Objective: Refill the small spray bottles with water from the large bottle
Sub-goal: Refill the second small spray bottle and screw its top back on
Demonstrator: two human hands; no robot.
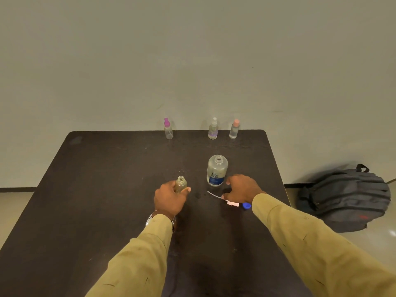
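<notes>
My left hand (170, 200) grips a small clear bottle (181, 183) that stands upright on the dark table (102, 189) with its neck uncapped. The large bottle (216, 170), blue-labelled and with an open mouth, stands just to the right of it. My right hand (242, 188) hovers palm down beside the large bottle's base, thumb and fingers spread, holding nothing. Under its thumb lies a white spray head with its thin tube (232, 203). A blue cap (246, 205) lies next to it.
Three capped small spray bottles stand along the table's far edge: a purple-topped bottle (168, 129), a white-topped bottle (213, 129) and a pink-topped bottle (234, 129). A dark backpack (345, 200) sits on the floor to the right of the table.
</notes>
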